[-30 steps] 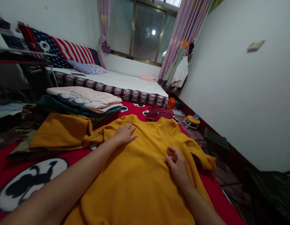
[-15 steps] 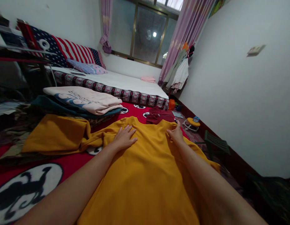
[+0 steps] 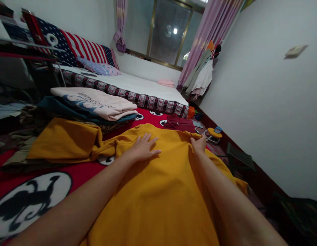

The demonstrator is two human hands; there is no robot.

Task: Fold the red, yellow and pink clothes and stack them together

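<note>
A mustard-yellow long-sleeved top (image 3: 163, 184) lies spread out in front of me, its neckline at the far end. My left hand (image 3: 144, 147) rests flat on its upper left part, fingers spread. At the right shoulder my right hand (image 3: 198, 143) pinches the fabric between thumb and fingers. The left sleeve stretches out to the side, and its wide end lies over other clothes. Beyond the neckline is a folded dark red garment (image 3: 180, 123). Beneath everything is a red blanket (image 3: 79, 177) with black-and-white round figures.
Left of the top stands a pile of folded clothes, a pale pink printed garment (image 3: 97, 100) uppermost. Behind is a low bed (image 3: 138, 82) with a patterned side. A yellow stool (image 3: 214, 133) and a dark green folding stool (image 3: 240, 157) stand along the right wall.
The view has shifted a little, so things sit slightly further right. My left fingers have spread wider on the fabric. My right hand has turned and now grips the shoulder edge.
</note>
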